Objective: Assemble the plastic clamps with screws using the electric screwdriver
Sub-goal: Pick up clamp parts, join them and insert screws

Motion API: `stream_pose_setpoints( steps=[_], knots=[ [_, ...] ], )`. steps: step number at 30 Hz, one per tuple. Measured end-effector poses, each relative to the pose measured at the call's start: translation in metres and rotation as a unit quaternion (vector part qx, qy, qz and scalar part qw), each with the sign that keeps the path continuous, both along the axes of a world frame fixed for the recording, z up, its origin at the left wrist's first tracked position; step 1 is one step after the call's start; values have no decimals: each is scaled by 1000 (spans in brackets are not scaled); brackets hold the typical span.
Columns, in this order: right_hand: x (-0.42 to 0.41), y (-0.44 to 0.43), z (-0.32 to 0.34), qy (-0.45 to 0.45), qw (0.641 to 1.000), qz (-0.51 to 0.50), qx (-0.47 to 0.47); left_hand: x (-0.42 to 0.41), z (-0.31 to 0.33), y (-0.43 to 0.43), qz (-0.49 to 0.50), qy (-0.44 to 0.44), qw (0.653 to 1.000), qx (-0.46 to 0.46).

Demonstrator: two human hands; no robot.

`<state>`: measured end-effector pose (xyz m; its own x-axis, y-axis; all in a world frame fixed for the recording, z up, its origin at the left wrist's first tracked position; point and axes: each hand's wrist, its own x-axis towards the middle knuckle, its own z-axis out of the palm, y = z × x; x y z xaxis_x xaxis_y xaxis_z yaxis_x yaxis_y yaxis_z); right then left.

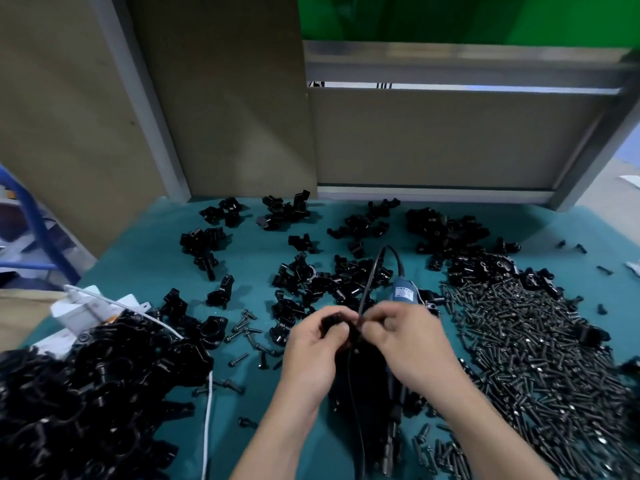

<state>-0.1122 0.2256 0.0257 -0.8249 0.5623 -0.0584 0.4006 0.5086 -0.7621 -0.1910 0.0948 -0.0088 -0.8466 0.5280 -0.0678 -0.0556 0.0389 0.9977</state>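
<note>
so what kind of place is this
Probably a factory assembly bench: heaps of black plastic clamps, a big pile of screws and an electric screwdriver on the table.

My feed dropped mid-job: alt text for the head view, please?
The left hand and right hand pinch a small black plastic clamp together above a teal table mat. A blue electric screwdriver lies beneath them, with a broad pile of black metal screws on the right and a heap of black clamps on the left.
</note>
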Motion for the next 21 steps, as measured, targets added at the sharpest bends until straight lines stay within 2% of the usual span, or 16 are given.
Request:
stream_pose_setpoints(
  steps=[2, 4, 6, 9, 12, 15, 17, 18, 21],
  knots=[
    [-18, 6, 10, 20, 995, -32, 89, -3, -8, 1, 57, 33, 996, -51],
    [-44, 8, 18, 15, 989, -14, 147, -4, -16, -1, 82, 47, 991, -98],
    [-73, 9, 21, -10, 977, 18, 213, -3, -23, -1, 109, 38, 987, -113],
    [-118, 9, 20, -85, 935, 84, 334, 3, -28, 2, 165, 24, 978, -122],
    [-152, 8, 13, -186, 895, 157, 375, 2, -28, 6, 176, 27, 977, -121],
    [-162, 9, 5, -207, 877, 171, 399, -4, -28, 8, 173, 29, 977, -123],
    [-161, 17, 3, -184, 891, 141, 391, -11, -28, 9, 137, 36, 982, -127],
    [-159, 24, 4, -162, 913, 121, 353, -16, -28, 8, 108, 40, 985, -130],
    [-140, 36, 12, -96, 984, 64, 139, -32, -25, 2, 50, 35, 990, -129]
  ],
)
